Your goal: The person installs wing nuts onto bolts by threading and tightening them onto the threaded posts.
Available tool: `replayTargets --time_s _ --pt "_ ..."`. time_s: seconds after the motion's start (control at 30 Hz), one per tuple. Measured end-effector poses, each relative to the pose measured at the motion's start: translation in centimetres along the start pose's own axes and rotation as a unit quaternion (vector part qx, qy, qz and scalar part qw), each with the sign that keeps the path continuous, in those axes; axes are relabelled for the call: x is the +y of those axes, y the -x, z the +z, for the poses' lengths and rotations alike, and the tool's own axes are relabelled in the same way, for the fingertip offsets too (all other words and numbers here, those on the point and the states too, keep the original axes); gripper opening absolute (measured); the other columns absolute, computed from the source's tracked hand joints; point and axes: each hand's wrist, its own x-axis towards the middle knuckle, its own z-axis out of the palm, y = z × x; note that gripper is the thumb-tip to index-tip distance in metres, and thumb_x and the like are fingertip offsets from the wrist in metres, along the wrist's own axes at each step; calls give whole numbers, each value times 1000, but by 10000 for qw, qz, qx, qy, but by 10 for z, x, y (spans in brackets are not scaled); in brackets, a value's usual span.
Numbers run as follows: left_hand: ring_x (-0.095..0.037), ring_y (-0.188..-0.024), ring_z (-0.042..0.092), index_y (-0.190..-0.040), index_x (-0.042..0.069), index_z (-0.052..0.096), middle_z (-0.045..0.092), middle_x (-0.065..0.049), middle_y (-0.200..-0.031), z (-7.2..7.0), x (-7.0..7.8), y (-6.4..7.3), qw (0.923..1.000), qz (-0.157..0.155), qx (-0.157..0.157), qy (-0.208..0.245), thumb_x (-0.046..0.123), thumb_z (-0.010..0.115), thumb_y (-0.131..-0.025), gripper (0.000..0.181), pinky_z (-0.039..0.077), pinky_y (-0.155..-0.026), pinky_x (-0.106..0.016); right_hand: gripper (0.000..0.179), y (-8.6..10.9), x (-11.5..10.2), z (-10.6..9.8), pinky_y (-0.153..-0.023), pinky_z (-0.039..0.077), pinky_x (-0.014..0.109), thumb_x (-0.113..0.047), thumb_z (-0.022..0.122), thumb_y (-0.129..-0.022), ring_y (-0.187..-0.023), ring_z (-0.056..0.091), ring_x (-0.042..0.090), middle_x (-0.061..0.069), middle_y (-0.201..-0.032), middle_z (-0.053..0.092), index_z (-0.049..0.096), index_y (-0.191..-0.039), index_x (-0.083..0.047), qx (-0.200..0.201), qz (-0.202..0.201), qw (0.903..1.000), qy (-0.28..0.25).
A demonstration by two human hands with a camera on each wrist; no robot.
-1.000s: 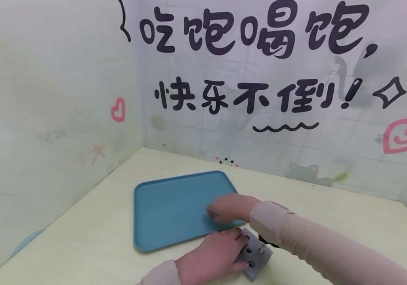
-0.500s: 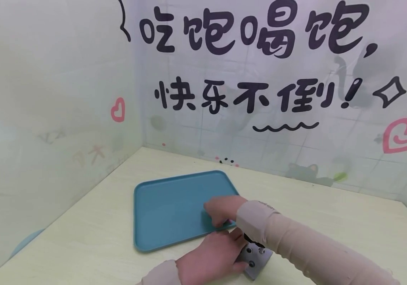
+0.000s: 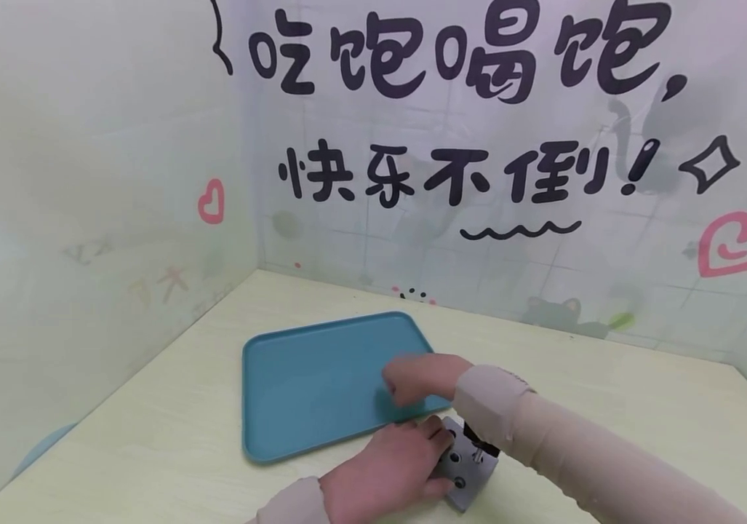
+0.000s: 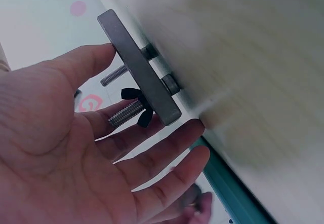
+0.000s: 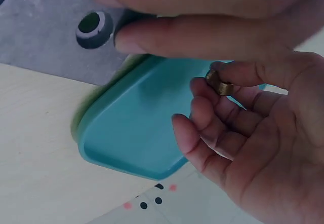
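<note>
A thick grey metal plate [image 3: 468,473] with several holes sits close to the table, bolts through it. My left hand [image 3: 382,462] grips its left side, thumb on the near edge and fingers at the far one. A black wing nut [image 4: 145,100] sits on one threaded bolt [image 4: 123,114] of the plate, as the left wrist view shows; another bolt [image 4: 114,75] has bare thread. Over the tray's near right part, my right hand [image 3: 415,378] pinches a small brass-coloured nut [image 5: 220,84] between thumb and fingertips, mostly hidden from the head camera.
A blue rectangular tray [image 3: 308,393] with a low rim lies just beyond the plate and left hand. White printed walls [image 3: 497,269] enclose the pale table [image 3: 576,393] at the back and left. My right forearm [image 3: 582,437] reaches across from the right.
My right hand shifted slightly nearer and to the left, then back out to the right over the tray, uncovering the plate's bolt again. My left hand keeps holding the plate in place.
</note>
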Motion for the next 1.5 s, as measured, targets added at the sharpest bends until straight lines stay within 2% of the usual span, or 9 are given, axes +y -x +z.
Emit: replayTargets --time_s 0.1,0.17,0.27,0.33,0.57,0.83,1.17,1.3,1.5 --pt "-3 -90 53 -113 21 58 55 9 -109 1 -1 0 10000 12 14 7 49 58 -86 39 44 -67 -18 43 12 10 -4 -54 17 28 2 42 -87 -56 9 13 -3 -55 14 26 -52 -16 193 -490 9980 -336" --pt "-3 -92 53 -114 22 58 55 10 -111 1 -1 0 10000 19 25 -6 50 58 -86 39 44 -68 -18 38 22 17 -5 -54 24 26 1 42 -89 -54 19 9 -6 -55 27 40 -54 -14 344 -724 9952 -557" --pt "-3 -94 54 -115 22 58 55 10 -114 1 0 0 9999 20 28 -120 51 57 -86 41 44 -69 -17 23 40 27 -3 -61 37 25 -1 45 -90 -61 39 7 -4 -68 50 61 -76 -10 563 -927 9896 -949" --pt "-2 -94 54 -116 22 58 54 9 -116 1 1 0 9998 23 31 -215 52 57 -86 43 44 -67 -17 14 53 34 -1 -63 43 26 -4 49 -91 -67 49 8 1 -79 59 62 -95 -8 676 -922 9831 -1428" --pt "-4 -73 51 -113 22 56 52 10 -110 2 3 -4 9997 -35 -97 -235 54 56 -86 42 40 -57 -19 7 93 58 18 -55 48 30 -7 57 -87 -54 53 12 5 -69 58 55 -93 -4 1003 -982 9416 -3062" --pt "-3 -70 44 -111 22 55 51 11 -106 5 3 -8 9999 -61 -138 -64 52 56 -87 38 37 -57 -18 14 127 76 44 -53 47 28 -14 53 -92 -52 53 10 3 -70 54 57 -98 -2 1576 -716 9179 -3570" --pt "-4 -72 42 -115 23 53 50 11 -110 2 2 -7 9988 -244 -401 126 50 57 -87 40 38 -61 -18 16 132 85 72 -50 49 32 -10 48 -96 -49 48 10 4 -68 49 52 -102 4 1275 -851 8768 -4559" --pt "-4 -73 43 -118 21 53 50 10 -110 0 2 -6 9986 -228 -461 158 50 56 -87 43 40 -63 -19 14 128 83 78 -49 48 31 -9 46 -96 -49 46 9 3 -68 48 51 -102 3 1353 -852 8750 -4570" --pt "-5 -72 44 -118 20 54 50 9 -110 -1 1 -5 9988 -201 -409 153 49 56 -88 41 40 -61 -19 11 124 79 81 -47 46 29 -8 48 -95 -52 46 8 3 -68 48 53 -100 0 1570 -694 8876 -4275"
